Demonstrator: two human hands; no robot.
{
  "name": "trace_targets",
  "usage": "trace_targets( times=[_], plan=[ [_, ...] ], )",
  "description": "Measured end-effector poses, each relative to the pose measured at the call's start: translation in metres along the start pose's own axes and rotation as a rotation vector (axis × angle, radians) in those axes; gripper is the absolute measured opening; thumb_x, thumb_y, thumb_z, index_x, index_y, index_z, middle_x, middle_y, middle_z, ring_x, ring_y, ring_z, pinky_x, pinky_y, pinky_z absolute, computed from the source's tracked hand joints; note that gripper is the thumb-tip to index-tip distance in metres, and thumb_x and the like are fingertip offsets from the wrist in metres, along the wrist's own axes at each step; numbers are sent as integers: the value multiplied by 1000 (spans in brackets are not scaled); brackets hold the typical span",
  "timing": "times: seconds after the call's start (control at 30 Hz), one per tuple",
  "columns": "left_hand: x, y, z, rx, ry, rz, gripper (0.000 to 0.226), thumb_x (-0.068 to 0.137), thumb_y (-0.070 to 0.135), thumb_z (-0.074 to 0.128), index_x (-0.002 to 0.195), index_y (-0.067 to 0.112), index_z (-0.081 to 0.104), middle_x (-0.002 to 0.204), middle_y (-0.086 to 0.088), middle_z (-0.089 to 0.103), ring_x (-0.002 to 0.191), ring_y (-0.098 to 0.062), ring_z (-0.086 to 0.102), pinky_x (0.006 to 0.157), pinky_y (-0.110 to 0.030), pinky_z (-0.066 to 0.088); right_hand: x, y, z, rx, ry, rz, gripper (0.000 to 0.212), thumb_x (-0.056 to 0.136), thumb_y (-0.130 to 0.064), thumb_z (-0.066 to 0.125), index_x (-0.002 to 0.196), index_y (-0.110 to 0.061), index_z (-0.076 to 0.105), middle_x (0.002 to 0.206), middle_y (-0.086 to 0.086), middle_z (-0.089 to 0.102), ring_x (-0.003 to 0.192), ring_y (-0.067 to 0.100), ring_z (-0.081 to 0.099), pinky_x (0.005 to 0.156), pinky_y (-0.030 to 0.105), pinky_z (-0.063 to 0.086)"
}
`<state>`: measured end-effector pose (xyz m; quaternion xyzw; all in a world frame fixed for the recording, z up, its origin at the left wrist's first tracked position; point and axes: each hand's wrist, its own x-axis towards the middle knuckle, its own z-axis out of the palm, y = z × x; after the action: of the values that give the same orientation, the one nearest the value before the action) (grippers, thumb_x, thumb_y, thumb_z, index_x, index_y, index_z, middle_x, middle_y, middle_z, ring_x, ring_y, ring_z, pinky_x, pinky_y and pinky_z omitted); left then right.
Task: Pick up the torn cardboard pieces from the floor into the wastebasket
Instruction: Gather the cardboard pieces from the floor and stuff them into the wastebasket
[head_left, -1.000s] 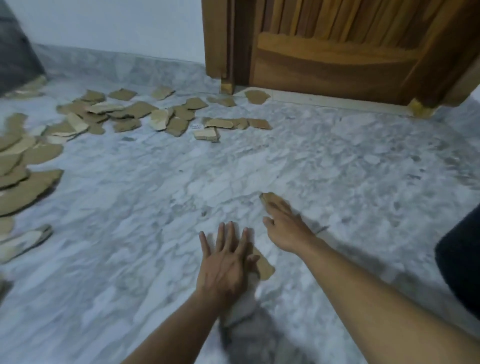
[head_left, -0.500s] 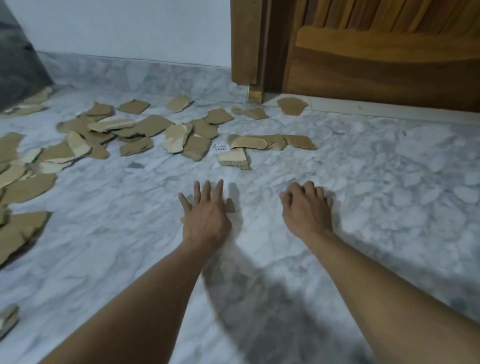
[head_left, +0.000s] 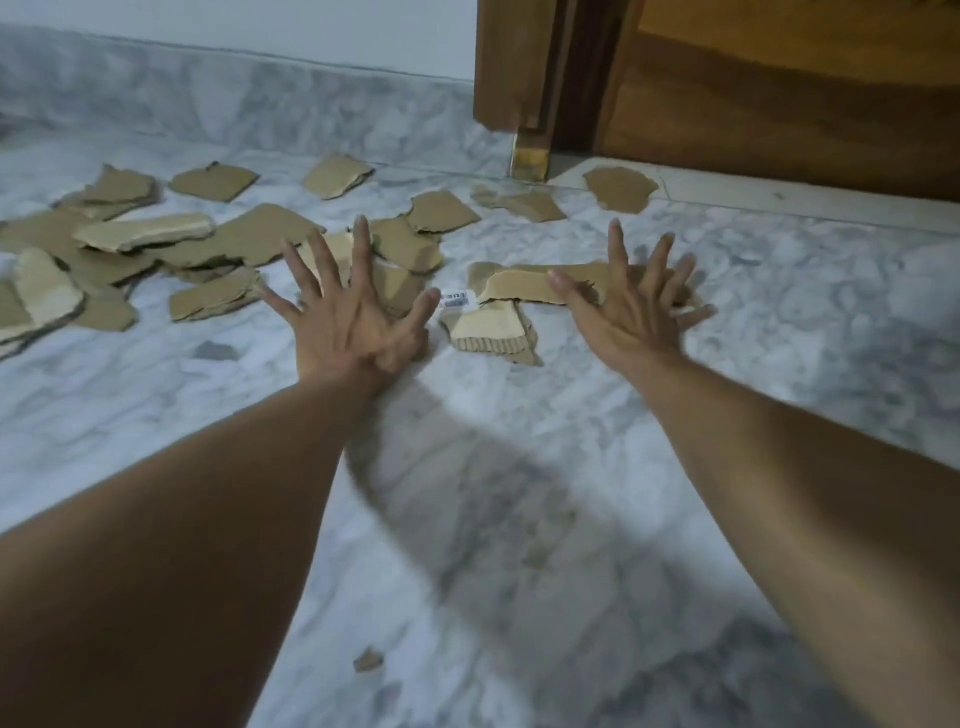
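Both hands are motion-blurred. Left hand (head_left: 348, 322) and right hand (head_left: 631, 317): fingers splayed wide, holding nothing, hiding parts of the torn cardboard pieces (head_left: 234, 244); contact unclear. Pieces lie flat on the floor (head_left: 519, 441), left of and before the door frame (head_left: 524, 78); spread is cut off at picture's left edge. Long strip (head_left: 145, 232): axis runs left-right.

Torn brown cardboard pcs (head_left: 244, 241) scattered flat

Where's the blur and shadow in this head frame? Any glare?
Head view: the right hand is smeared by motion and the left hand is a bit crisper; the cardboard pieces are fairly sharp; a soft shadow lies on the floor below the hands; the light is dim and even, with no glare.
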<state>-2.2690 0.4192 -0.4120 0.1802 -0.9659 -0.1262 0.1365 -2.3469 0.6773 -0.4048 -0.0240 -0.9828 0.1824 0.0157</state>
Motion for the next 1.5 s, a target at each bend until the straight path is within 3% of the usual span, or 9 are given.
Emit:
trace_targets(
  times=[0.3, 0.67, 0.8, 0.93, 1.0, 1.1, 1.23, 1.37, 1.5],
  plan=[
    [32, -16, 19, 166, -220, 110, 67, 95, 69, 15, 155, 39, 18, 166, -7, 14, 151, -44, 9, 113, -75, 7, 21, -57, 3, -138, -466, -190, 114, 45, -109, 38, 144, -71, -5, 170, 2, -13, 152, 41, -19, 110, 78, -4],
    [-52, -14, 1, 76, -202, 161, 51, 99, 39, 23, 144, 29, 46, 162, -3, 32, 152, -31, 19, 119, -61, 16, -50, -34, 15, -168, -358, -384, 66, 86, -85, 34, 147, -66, 19, 167, -8, 3, 154, 19, -5, 115, 65, -4],
    [-101, -1, -20, -204, -99, 141, 39, 92, 29, 26, 120, 24, 52, 129, -3, 63, 130, -28, 49, 114, -56, 26, -91, -24, 3, -126, -393, -406, 60, 91, -76, 41, 147, -63, 26, 168, -7, 4, 155, 17, -3, 117, 63, -5],
    [-164, 19, -43, -486, 2, -70, 10, 96, 22, 35, 106, 22, 34, 106, -8, 64, 96, -34, 59, 90, -45, 40, -140, -4, -12, -103, -415, -414, 56, 92, -71, 45, 146, -64, 28, 168, -7, 5, 155, 14, -2, 118, 62, -6],
    [-192, 24, -49, -598, 36, -207, 22, 99, 35, 41, 116, 23, 33, 107, -6, 65, 97, -33, 59, 79, -38, 38, -169, 7, -22, -84, -429, -416, 55, 94, -67, 48, 145, -64, 30, 168, -8, 6, 154, 11, -1, 119, 59, -7],
    [-239, 28, -52, -485, 45, -153, 52, 96, 52, 49, 137, 22, 43, 112, 1, 55, 104, -23, 52, 89, -38, 40, -218, 25, -37, -53, -407, -414, 55, 93, -60, 53, 145, -59, 37, 164, -9, 16, 152, 10, 4, 120, 53, -4],
    [-306, 38, -62, -238, -35, -103, 42, 90, 53, 56, 118, 22, 61, 123, -12, 42, 115, -34, 39, 100, -45, 35, -277, 59, -60, -64, -465, -404, 64, 91, -57, 61, 148, -59, 33, 168, -5, 11, 154, 18, -3, 123, 47, 1],
    [-329, 40, -74, -246, -91, -168, 73, 85, 61, 56, 138, 13, 41, 162, -21, 18, 148, -39, 17, 118, -52, 19, -305, 81, -84, 201, -456, -221, 80, 88, -56, 65, 154, -57, 20, 170, -5, -7, 156, 24, -12, 122, 56, -1],
    [-330, 40, -73, -188, -128, -196, 89, 93, 66, 37, 159, 11, 12, 163, -11, 25, 147, -35, 20, 117, -49, 17, -307, 75, -77, 131, -398, 30, 68, 98, -70, 27, 159, -42, 14, 170, 2, 3, 156, 29, -4, 118, 63, -3]
  ],
)
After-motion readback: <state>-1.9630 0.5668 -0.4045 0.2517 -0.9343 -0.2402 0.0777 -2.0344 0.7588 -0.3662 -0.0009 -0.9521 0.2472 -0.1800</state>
